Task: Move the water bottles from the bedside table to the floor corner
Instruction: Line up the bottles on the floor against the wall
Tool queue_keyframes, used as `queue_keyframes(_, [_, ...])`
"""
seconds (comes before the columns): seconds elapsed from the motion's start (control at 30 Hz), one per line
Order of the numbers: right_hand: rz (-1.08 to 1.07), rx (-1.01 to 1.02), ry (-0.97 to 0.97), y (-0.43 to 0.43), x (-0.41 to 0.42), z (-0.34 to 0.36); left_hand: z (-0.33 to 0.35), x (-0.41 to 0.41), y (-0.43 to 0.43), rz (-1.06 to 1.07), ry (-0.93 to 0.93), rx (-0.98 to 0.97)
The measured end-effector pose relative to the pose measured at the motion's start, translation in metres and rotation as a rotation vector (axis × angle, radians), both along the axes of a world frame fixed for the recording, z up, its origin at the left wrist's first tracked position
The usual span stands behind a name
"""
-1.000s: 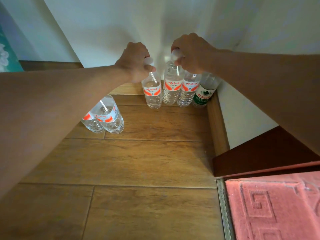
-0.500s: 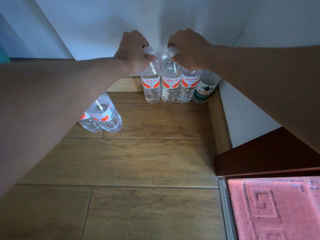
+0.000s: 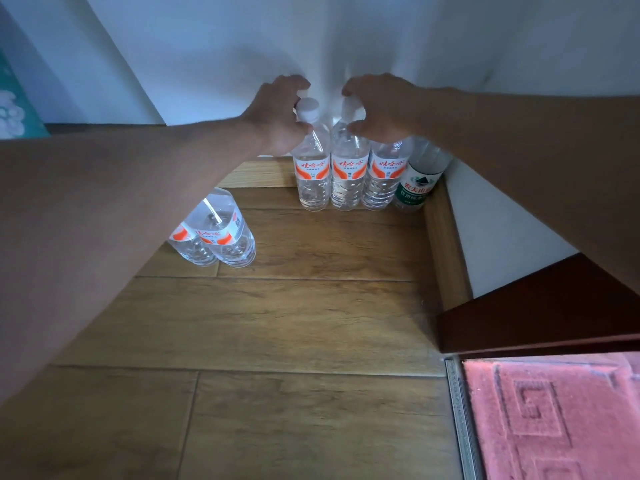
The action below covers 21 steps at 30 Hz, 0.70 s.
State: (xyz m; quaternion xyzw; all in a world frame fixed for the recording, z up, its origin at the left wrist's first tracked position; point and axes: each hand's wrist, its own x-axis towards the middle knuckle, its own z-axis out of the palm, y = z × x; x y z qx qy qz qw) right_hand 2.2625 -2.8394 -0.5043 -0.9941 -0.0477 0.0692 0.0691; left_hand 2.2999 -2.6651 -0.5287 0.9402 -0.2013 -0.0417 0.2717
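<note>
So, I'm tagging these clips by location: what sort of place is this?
Probably a bedroom corner at home: wood-plank floor, wooden skirting board under white walls, a red patterned rug beside dark wooden furniture.

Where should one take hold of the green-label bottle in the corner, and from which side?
Likely its neck, from above: the green-label bottle stands upright in the corner, skirting board and wall on its right, an orange-label bottle close on its left.

Clear glossy plastic bottles [image 3: 311, 174]; wood-grain plank floor [image 3: 294, 323], satin; red textured pile mat [image 3: 554, 420].
</note>
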Motion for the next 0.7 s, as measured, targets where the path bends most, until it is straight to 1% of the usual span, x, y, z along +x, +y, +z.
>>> queue_keyframes(0.13, [0.032,-0.008,0.001,0.01,-0.011,0.016,0.016,-0.01,0.011,-0.075,0.069,0.062])
queue_keyframes(0.33, [0.097,-0.037,0.009,0.04,-0.024,0.038,0.05,-0.022,0.056,-0.069,0.081,0.087])
queue_keyframes(0.43, [0.128,-0.018,0.045,0.066,-0.027,0.041,0.062,-0.03,0.091,-0.047,0.023,0.111])
queue_keyframes(0.5, [0.153,0.011,0.086,0.086,-0.029,0.042,0.061,-0.042,0.116,0.01,-0.027,0.116])
queue_keyframes(0.6, [0.192,0.076,0.142,0.117,-0.033,0.038,0.045,-0.065,0.151,0.088,-0.099,0.103])
queue_keyframes(0.7, [0.225,0.133,0.171,0.143,-0.037,0.027,0.025,-0.08,0.173,0.123,-0.165,0.173])
